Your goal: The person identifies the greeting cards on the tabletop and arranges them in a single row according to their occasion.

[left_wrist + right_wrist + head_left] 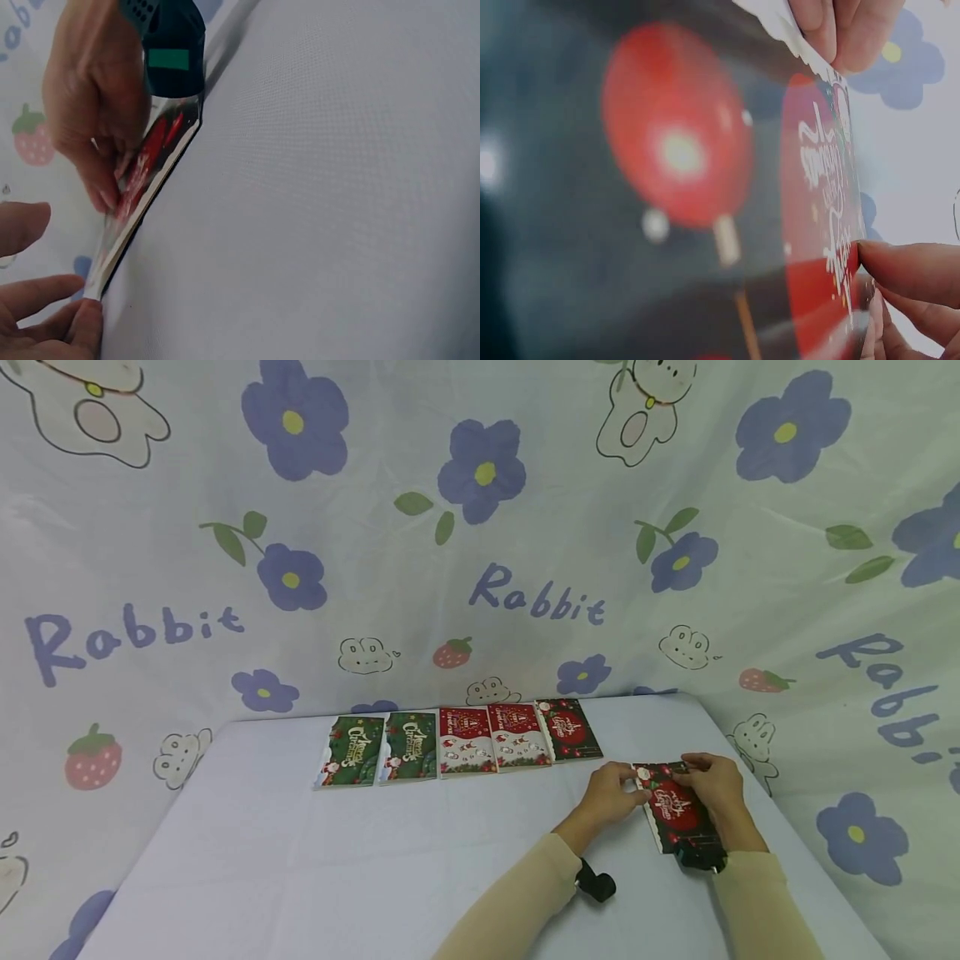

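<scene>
A dark Christmas greeting card [678, 810] with a red ornament and white lettering is between both hands at the table's right side. My right hand [716, 785] pinches its far right part, with the thumb [900, 270] on the printed face and fingers behind the edge. At the far left corner, my left hand [609, 795] holds the card's edge with its fingertips [88, 319]; its thumb [22, 225] stands apart from the card in the left wrist view. The card's pale long edge shows in the left wrist view.
Along the back of the white table [337, 877] lies a row of cards: two green cards [408, 747], two red-and-white cards [467, 743] and a dark card [567, 731] at the right end. A printed curtain [375, 610] hangs directly behind and to the right.
</scene>
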